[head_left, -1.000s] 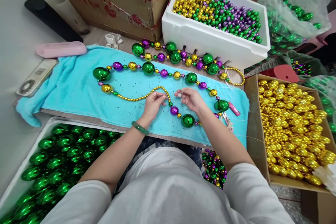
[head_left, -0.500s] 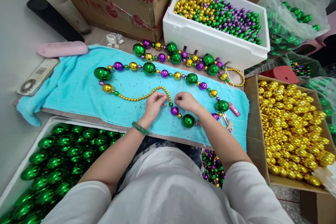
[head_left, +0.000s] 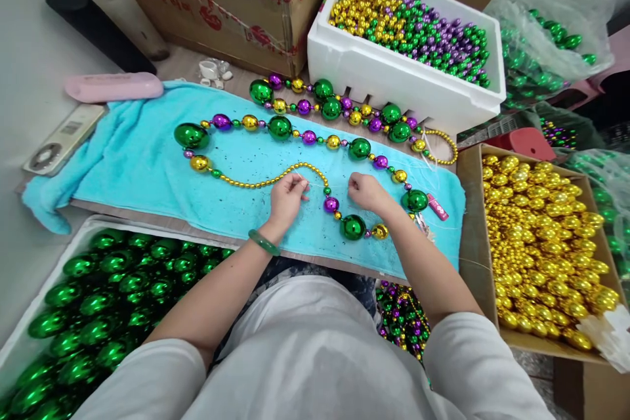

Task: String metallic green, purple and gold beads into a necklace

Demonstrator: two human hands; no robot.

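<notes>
A string of beads (head_left: 279, 128) in green, purple and gold curves over a turquoise towel (head_left: 157, 144). Its run of small gold beads (head_left: 256, 184) passes just above my left hand (head_left: 287, 200), whose fingers are pinched on a thin clear thread (head_left: 317, 184). The thread stretches towards my right hand (head_left: 368, 193), closed in a fist that appears to grip its other end. Between and below the hands lie a small purple bead (head_left: 331, 205) and a large green bead (head_left: 353, 227). A green bangle (head_left: 264, 242) circles my left wrist.
Behind the towel lies another bead string (head_left: 331, 107). A white foam box (head_left: 403, 65) of mixed beads stands at the back, a carton (head_left: 475, 236) of gold beads at right, green beads (head_left: 98, 302) at lower left. Scissors (head_left: 423, 226) and a pink-red tag (head_left: 438, 207) lie near my right forearm.
My right hand has moved to the right, away from the left, and the thread now spans the wider gap. The beads near the hands have shifted slightly right.
</notes>
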